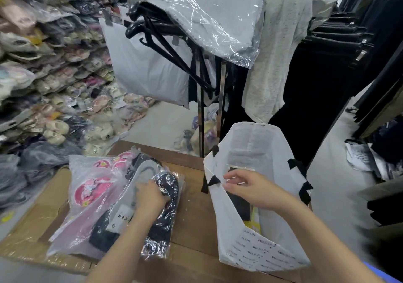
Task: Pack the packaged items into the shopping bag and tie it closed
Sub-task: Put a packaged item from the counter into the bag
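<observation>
The bag (pixel 257 195) stands open on the table (pixel 192 217), and our right hand (pixel 248 189) pinches its near rim in a narrow grip. Left of it, our left hand (pixel 150 195) closes on a dark packet (pixel 163 217) atop the pile (pixel 98 199).

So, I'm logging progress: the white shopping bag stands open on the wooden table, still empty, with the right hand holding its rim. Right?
Not quite. In the head view the white shopping bag on the wooden table already holds a dark packaged item. The right hand does hold its rim.
</observation>
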